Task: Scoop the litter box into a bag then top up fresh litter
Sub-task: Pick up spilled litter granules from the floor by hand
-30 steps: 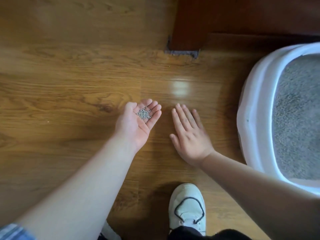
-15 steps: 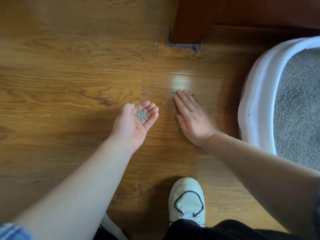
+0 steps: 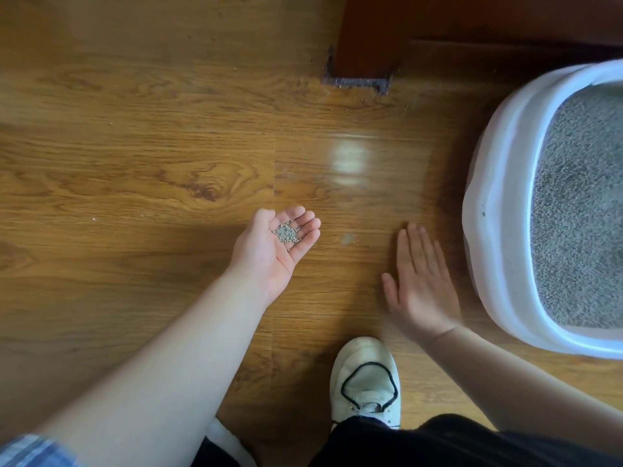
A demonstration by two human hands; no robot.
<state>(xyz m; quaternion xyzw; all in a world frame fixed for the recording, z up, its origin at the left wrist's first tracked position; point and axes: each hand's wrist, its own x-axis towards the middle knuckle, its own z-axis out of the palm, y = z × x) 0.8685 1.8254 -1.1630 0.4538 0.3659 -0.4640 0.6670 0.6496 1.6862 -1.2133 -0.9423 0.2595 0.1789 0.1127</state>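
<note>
Head view: a wooden floor with strong grain fills most of the frame, its planks running left to right, with a pale glare spot above centre.

The litter box sits at the right edge, from upper right to lower right. It is white plastic with a broad rounded rim and a raised lip. Its visible long side runs top to bottom of the frame and leans a little, and its right part is cut off by the frame edge. Grey, fine-grained litter lies inside in a fairly even bed.

A dark red-brown furniture leg stands at upper centre on a grey pad.

Two bare forearms reach in from the bottom corners. A white shoe with a black lace points up the frame at lower centre.

The right hand is just left of the box, palm down, fingers straight and pointing up the frame. Its grip is loose and holds nothing. Blur hides whether it touches the floor.

The left hand, at centre, is palm up and cupped, its grip relaxed, carrying a small heap of grey grains at the base of the fingers.

A faint smear with a few crumbs lies on the floor between the hands.
</note>
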